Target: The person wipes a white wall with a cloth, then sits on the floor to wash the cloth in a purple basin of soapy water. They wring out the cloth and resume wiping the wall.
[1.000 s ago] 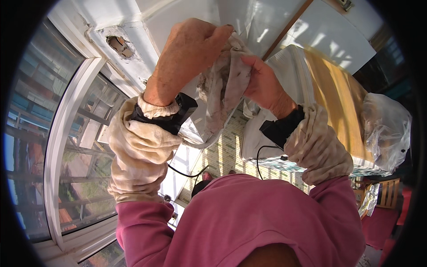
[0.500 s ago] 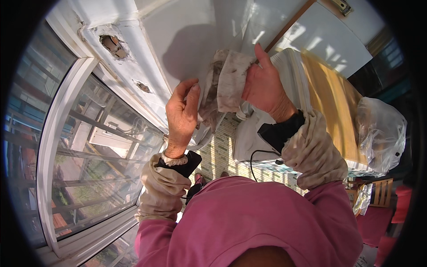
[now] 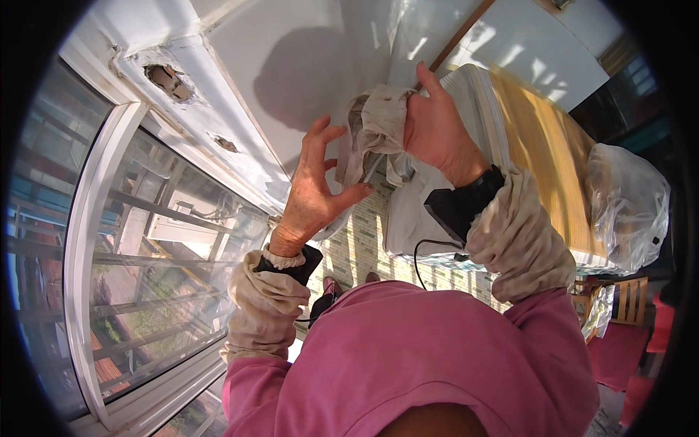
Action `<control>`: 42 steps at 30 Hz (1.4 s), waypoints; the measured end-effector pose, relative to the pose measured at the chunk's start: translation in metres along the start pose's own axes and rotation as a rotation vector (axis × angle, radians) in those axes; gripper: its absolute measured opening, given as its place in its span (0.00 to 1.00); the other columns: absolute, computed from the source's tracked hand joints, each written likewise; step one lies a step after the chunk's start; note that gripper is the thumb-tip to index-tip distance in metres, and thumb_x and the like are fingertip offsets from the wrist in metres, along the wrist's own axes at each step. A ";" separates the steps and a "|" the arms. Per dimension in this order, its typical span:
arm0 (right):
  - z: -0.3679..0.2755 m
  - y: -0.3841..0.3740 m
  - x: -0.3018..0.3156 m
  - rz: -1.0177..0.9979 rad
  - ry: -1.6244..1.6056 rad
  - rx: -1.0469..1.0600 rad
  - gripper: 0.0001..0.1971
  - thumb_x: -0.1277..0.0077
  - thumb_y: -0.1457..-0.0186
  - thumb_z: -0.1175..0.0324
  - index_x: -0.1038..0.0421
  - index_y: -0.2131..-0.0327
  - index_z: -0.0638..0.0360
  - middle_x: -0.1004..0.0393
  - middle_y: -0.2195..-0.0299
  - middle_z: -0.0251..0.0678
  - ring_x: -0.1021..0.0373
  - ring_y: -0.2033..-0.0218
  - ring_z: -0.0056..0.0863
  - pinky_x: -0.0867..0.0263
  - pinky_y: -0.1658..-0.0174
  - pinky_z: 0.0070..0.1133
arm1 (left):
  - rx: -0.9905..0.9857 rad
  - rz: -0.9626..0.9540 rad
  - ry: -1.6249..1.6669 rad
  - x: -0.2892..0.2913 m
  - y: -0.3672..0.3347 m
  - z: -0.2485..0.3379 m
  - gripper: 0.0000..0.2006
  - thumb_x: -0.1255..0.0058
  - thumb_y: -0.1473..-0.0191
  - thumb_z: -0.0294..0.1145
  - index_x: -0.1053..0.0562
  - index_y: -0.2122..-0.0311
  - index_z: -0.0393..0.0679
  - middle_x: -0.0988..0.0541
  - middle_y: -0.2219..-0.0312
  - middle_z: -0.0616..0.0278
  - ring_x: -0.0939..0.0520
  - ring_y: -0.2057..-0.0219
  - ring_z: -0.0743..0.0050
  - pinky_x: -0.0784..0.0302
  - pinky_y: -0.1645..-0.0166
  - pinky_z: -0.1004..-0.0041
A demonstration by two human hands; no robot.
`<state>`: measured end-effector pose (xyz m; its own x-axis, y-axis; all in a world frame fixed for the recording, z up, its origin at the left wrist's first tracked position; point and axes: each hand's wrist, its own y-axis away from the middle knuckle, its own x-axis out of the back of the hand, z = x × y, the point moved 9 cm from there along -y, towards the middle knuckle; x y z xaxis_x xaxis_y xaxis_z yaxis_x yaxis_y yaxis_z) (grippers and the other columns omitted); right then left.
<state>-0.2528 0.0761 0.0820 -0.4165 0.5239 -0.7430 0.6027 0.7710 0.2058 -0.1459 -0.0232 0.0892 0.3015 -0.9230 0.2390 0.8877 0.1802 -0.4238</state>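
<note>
A crumpled, stained whitish cloth [image 3: 381, 120] hangs in front of me near the wall, its lower folds drooping. My right hand [image 3: 441, 137] grips its right side. The thumb points up and the other fingers are hidden behind the fabric. Just left of the cloth, my left hand [image 3: 312, 191] is open, thumb and fingers spread in a curve with nothing between them. Its fingertips come close to the cloth's left edge; whether they touch cannot be made out. Both wrists carry black bands above bunched beige oversleeves.
A barred window [image 3: 167, 247] runs along my left. Above it, the white wall has a broken hole [image 3: 169, 81]. On the right stands a wood-topped cabinet [image 3: 542, 156] bearing a clear plastic bag [image 3: 628, 207]. A wooden chair [image 3: 630, 300] is at lower right, and tiled floor lies below.
My left hand has opened wider and come away from the cloth, thumb swinging right. The cloth has bunched up in my right hand, which has moved slightly.
</note>
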 end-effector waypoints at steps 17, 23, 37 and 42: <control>0.019 -0.008 0.016 0.107 0.562 -0.172 0.37 0.68 0.43 0.40 0.44 0.46 0.68 0.35 0.50 0.40 0.37 0.50 0.27 0.41 0.46 0.23 | 0.011 -0.129 0.013 0.014 -0.082 0.033 0.09 0.55 0.46 0.32 0.30 0.65 0.37 0.30 0.81 0.71 0.36 0.78 0.89 0.38 0.74 0.82; 0.005 0.010 -0.005 -0.023 0.577 0.109 0.32 0.64 0.47 0.35 0.30 0.65 0.59 0.29 0.71 0.26 0.32 0.67 0.13 0.36 0.60 0.13 | 0.191 -0.204 0.170 0.009 -0.097 0.015 0.08 0.57 0.43 0.35 0.31 0.66 0.42 0.31 0.74 0.77 0.35 0.73 0.92 0.39 0.70 0.87; 0.014 0.005 -0.032 -0.468 -0.199 -0.228 0.32 0.65 0.48 0.35 0.30 0.77 0.58 0.26 0.71 0.34 0.30 0.64 0.31 0.33 0.56 0.28 | 0.395 -0.364 0.748 -0.026 -0.023 -0.011 0.29 0.59 0.43 0.45 0.45 0.42 0.36 0.36 0.48 0.53 0.37 0.46 0.69 0.45 0.42 0.73; 0.026 0.000 0.005 -0.041 0.085 -0.263 0.32 0.60 0.50 0.35 0.29 0.72 0.60 0.26 0.67 0.36 0.29 0.64 0.31 0.31 0.58 0.27 | 0.590 -0.448 0.569 -0.028 -0.009 -0.029 0.21 0.55 0.45 0.39 0.34 0.51 0.33 0.26 0.60 0.58 0.26 0.59 0.75 0.34 0.52 0.77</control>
<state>-0.2376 0.0692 0.0619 -0.4995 0.5104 -0.7000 0.3917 0.8538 0.3430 -0.1722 -0.0088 0.0607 -0.1894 -0.9476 -0.2571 0.9601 -0.2337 0.1538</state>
